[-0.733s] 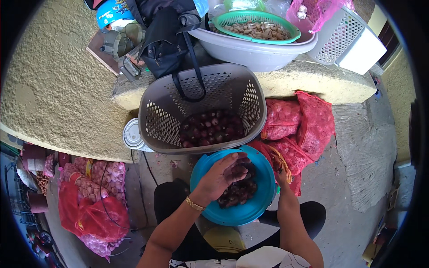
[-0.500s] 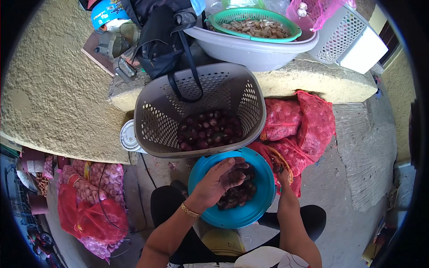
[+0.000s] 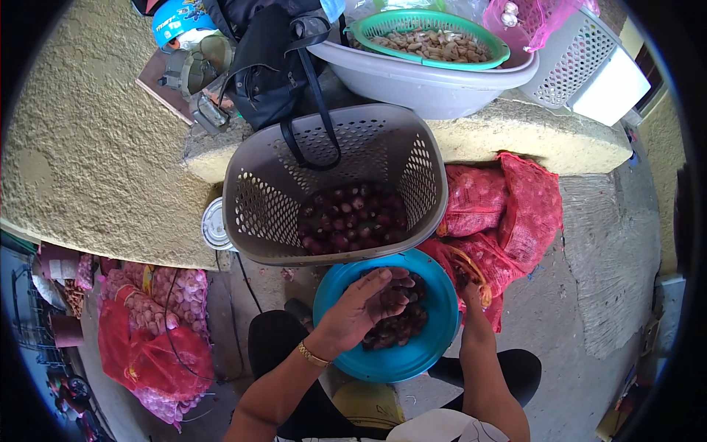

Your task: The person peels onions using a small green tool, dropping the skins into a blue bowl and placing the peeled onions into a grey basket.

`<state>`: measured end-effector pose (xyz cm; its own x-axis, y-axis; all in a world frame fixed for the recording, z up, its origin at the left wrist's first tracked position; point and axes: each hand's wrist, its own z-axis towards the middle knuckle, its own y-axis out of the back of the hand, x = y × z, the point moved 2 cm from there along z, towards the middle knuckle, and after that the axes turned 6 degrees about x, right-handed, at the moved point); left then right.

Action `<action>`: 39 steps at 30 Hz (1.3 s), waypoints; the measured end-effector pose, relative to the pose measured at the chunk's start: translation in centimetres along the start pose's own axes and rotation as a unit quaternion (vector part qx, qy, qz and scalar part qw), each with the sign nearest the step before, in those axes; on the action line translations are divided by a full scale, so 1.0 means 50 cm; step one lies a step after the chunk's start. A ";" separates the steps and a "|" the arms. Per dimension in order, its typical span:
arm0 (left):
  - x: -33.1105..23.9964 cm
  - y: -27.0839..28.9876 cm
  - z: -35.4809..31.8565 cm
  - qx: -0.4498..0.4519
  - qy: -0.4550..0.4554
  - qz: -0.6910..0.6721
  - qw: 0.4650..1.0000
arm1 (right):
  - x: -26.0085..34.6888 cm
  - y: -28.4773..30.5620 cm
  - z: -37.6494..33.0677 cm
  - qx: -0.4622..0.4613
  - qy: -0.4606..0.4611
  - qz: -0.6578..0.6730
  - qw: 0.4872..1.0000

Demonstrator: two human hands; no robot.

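My left hand [image 3: 362,309] hovers over a round blue basin [image 3: 444,317], palm turned inward, fingers apart and slightly curled with nothing visible in them. Dark red onions [image 3: 398,331] lie in the basin below it. My right hand [image 3: 473,300] reaches into the mouth of a red mesh sack [image 3: 487,259] just right of the basin; its fingers are hidden by the netting. Beyond the basin stands a grey-brown perforated basket [image 3: 335,258], and glossy red onions [image 3: 352,219] cover its bottom.
More full red mesh sacks [image 3: 532,202] lean against the low ledge [image 3: 574,151]. On it stand a lilac tub [image 3: 434,92] with a green strainer [image 3: 504,55], and a black bag [image 3: 269,81] whose strap hangs into the basket. Pink-red garlic sacks [image 3: 158,361] lie at left.
The whole view has shifted slightly. My right hand has gone a little deeper into the sack mouth; my left hand keeps its place over the basin.
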<state>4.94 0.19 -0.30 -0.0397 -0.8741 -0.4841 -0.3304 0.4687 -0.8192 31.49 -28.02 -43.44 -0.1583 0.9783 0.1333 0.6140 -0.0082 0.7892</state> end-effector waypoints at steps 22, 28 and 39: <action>0.000 0.007 0.002 -0.015 -0.001 0.013 1.000 | 0.035 -0.022 -0.104 0.041 0.128 0.072 0.988; 0.002 0.010 0.001 -0.010 -0.001 0.009 1.000 | 0.001 -0.025 -0.112 0.042 0.117 0.059 0.990; 0.004 0.002 0.007 -0.013 0.003 0.013 1.000 | -0.061 0.073 -0.104 -0.107 0.061 0.045 0.991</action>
<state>5.24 0.08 -0.58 -0.0540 -0.8630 -0.5024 -0.3537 0.4870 -0.7986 30.19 -32.12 -37.86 -0.2109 0.9392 0.2711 0.4541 -0.1515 0.8780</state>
